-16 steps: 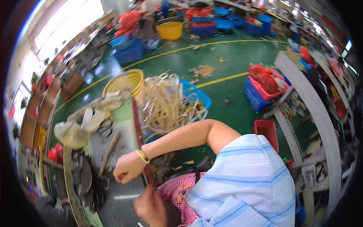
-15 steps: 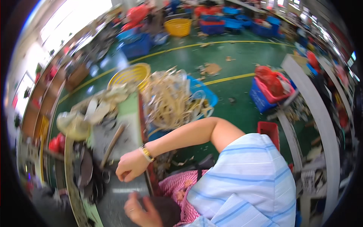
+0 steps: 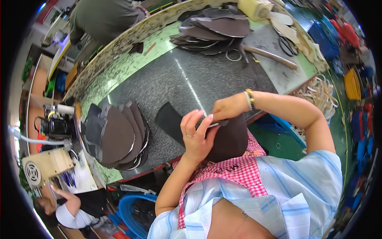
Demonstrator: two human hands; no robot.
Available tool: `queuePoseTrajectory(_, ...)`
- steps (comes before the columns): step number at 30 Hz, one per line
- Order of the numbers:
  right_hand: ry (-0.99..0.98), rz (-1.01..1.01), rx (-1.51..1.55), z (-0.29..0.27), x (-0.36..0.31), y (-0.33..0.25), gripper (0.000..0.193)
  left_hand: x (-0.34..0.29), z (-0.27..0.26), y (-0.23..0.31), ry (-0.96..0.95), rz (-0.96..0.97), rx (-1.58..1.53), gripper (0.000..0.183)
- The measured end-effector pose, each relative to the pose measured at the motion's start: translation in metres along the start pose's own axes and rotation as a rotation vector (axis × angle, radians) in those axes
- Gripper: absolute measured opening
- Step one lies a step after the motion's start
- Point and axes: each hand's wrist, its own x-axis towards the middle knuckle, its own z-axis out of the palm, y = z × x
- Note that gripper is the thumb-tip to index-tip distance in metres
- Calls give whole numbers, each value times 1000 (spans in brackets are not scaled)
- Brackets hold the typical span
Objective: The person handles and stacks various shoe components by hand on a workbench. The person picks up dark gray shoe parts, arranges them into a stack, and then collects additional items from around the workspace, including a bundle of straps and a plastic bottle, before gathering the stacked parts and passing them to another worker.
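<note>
A dark brown shoe upper (image 3: 234, 139) lies over the table's front edge, against my apron, with a black flap (image 3: 170, 119) stretching onto the table. My left hand (image 3: 195, 133) pinches its folded edge, thumb and forefinger together, a thin pale line showing there. Right beside it, my right hand (image 3: 230, 107) is closed at the same edge, its fingertips partly hidden. A stack of similar dark uppers (image 3: 117, 135) is on the table to my left. Another stack (image 3: 215, 30) sits at the table's far side.
Beyond my right hand lie a wooden stick (image 3: 274, 57), black-handled scissors (image 3: 287, 46) and a pale ring (image 3: 233, 55). A yellowish container (image 3: 254, 8) stands behind. A blue tub (image 3: 133, 215) is below at left. Two co-workers (image 3: 105, 20) sit across and at lower left (image 3: 75, 211).
The view has swung left from the floor and baskets to the table. My hands, apart and without the upper in view before, now meet on its edge.
</note>
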Motion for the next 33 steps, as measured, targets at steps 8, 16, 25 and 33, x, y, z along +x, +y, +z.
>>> queuePoseTrajectory(8,540,-177,-190,37,-33,-27,24,-1,3,-4,-102,-143,1,76)
queuePoseTrajectory(16,845,-191,-10,36,-52,-46,20,-10,-2,4,-105,-405,-90,83)
queuePoseTrajectory(25,806,-291,35,-11,-56,-28,29,-27,1,8,26,-35,217,51)
queuePoseTrajectory(33,482,-263,-671,-16,27,-43,31,-31,-2,44,-419,-180,494,46)
